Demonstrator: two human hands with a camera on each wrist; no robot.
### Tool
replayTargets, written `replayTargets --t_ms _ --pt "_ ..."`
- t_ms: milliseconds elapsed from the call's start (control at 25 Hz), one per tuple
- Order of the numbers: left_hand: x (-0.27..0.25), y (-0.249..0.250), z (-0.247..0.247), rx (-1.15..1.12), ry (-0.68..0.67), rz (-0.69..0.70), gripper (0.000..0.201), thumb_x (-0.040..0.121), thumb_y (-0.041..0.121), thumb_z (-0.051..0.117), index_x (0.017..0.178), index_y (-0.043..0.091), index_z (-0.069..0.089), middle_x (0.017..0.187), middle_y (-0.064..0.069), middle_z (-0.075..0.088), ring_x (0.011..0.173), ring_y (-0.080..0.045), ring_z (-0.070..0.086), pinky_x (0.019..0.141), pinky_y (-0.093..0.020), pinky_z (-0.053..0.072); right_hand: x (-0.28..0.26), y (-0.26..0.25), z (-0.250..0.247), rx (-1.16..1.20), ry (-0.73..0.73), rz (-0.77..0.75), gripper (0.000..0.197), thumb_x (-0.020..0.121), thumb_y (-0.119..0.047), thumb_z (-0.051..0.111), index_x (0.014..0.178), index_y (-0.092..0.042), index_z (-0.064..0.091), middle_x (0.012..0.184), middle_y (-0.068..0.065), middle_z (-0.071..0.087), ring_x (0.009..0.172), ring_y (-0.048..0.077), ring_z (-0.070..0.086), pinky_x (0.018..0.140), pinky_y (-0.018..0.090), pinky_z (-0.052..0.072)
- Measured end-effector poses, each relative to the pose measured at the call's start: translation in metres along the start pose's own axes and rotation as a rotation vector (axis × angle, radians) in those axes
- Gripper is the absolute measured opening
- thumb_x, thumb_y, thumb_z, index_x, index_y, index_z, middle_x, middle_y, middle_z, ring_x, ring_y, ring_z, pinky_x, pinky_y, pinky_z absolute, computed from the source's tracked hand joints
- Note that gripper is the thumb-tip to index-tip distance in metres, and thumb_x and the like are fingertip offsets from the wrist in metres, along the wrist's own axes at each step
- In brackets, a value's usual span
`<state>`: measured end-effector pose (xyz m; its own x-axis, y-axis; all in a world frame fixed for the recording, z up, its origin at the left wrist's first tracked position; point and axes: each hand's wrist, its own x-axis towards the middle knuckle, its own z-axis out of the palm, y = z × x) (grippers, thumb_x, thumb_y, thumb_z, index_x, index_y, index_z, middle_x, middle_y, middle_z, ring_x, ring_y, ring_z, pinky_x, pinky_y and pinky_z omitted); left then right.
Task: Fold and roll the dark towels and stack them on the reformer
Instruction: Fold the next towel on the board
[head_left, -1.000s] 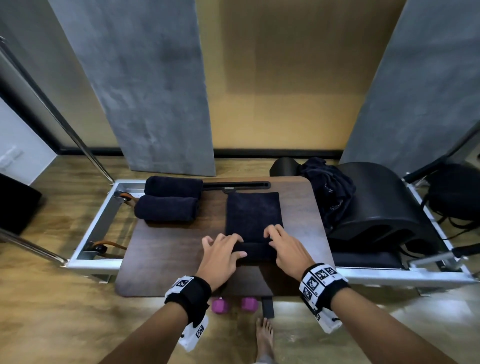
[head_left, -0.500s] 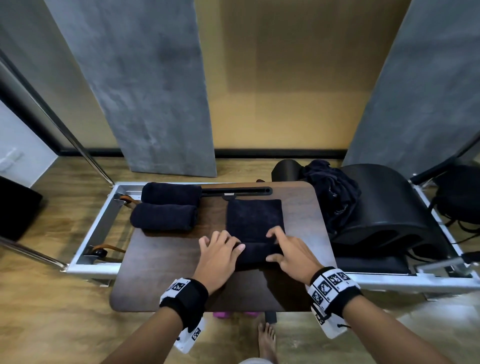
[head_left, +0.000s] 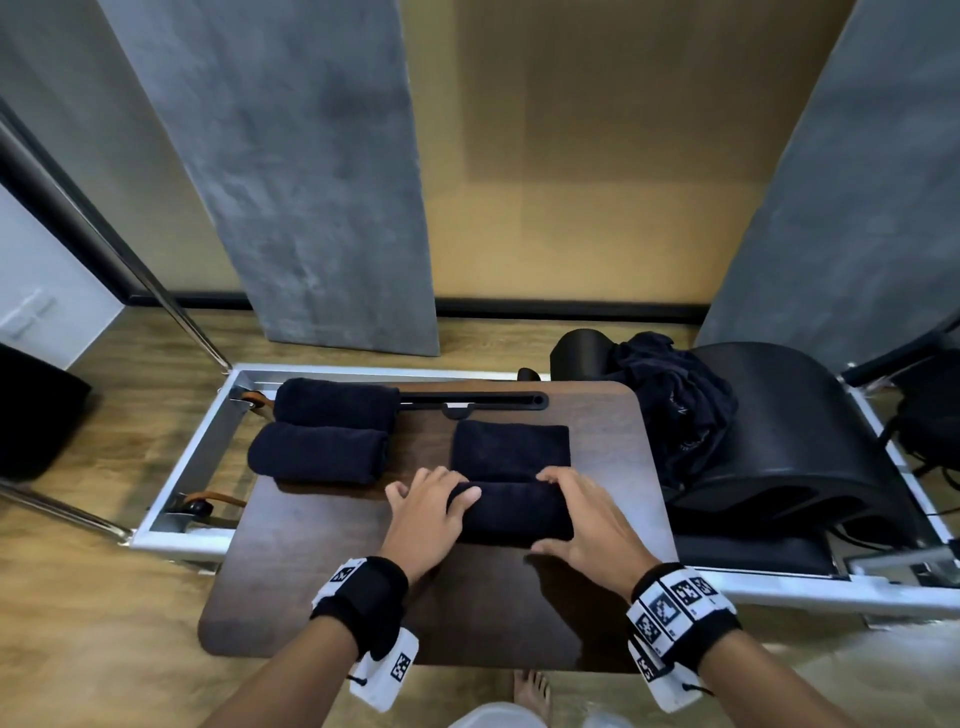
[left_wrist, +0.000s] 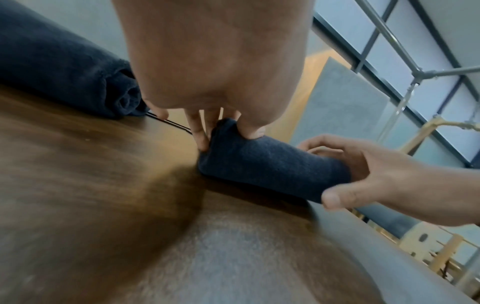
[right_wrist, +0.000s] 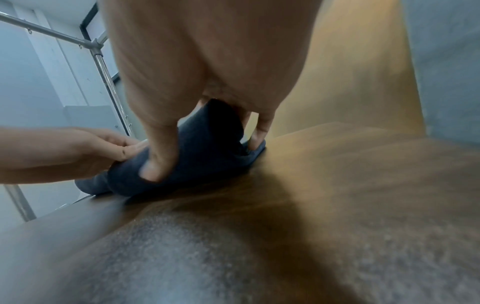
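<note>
A dark towel (head_left: 511, 512) lies on the brown board (head_left: 332, 566), its near part rolled up and its far part (head_left: 511, 444) still flat. My left hand (head_left: 447, 491) grips the roll's left end, thumb on top and fingers behind, as the left wrist view shows (left_wrist: 228, 127). At the right end my right hand (head_left: 556, 509) curls over the roll (right_wrist: 197, 156), thumb on the near side. Two finished rolled towels (head_left: 322, 452) (head_left: 337, 402) lie side by side at the board's far left.
The board rests across the reformer's metal frame (head_left: 197, 457). A heap of loose dark towels (head_left: 670, 400) sits on a black arc barrel (head_left: 779, 431) to the right. A slanted steel pole (head_left: 156, 291) stands at left. My bare foot (head_left: 530, 691) is below the board's near edge.
Both hands have rolled the towel away from me. The roll is thicker and the flat part beyond it is shorter.
</note>
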<state>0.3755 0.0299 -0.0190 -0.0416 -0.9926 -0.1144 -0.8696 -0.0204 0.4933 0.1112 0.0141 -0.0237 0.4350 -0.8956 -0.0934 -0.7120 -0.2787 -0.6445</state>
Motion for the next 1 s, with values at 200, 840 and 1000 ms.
replayTargets --t_ms 200,840,1000 --pt "0.016 0.001 0.0 -0.101 0.023 -0.127 0.031 0.106 0.064 0.032 0.107 0.039 0.051 0.108 0.014 0.062 0.112 -0.012 0.047 0.097 -0.038 0.021 0.015 0.012 -0.009 0.177 0.06 -0.017 0.034 0.085 -0.04 0.082 0.111 -0.037 0.061 0.112 -0.02 0.059 0.104 0.0 0.059 0.09 0.029 0.054" --pt "0.082 0.016 0.008 -0.381 0.072 -0.427 0.074 0.099 0.077 0.04 0.142 0.019 0.059 0.142 -0.005 0.052 0.138 -0.027 0.048 0.118 -0.055 0.036 0.083 0.005 -0.012 0.373 0.379 0.494 0.059 0.087 -0.068 0.067 0.122 -0.02 0.059 0.115 0.004 0.07 0.111 0.026 0.065 0.092 0.04 0.054" --pt "0.103 0.015 0.005 -0.361 0.04 -0.475 0.081 0.097 0.079 0.042 0.138 0.011 0.06 0.14 -0.014 0.057 0.132 -0.035 0.054 0.115 -0.055 0.04 0.09 -0.001 -0.01 0.219 0.363 0.591 0.063 0.09 -0.074 0.054 0.109 -0.014 0.067 0.11 0.006 0.068 0.104 0.03 0.065 0.084 0.04 0.052"
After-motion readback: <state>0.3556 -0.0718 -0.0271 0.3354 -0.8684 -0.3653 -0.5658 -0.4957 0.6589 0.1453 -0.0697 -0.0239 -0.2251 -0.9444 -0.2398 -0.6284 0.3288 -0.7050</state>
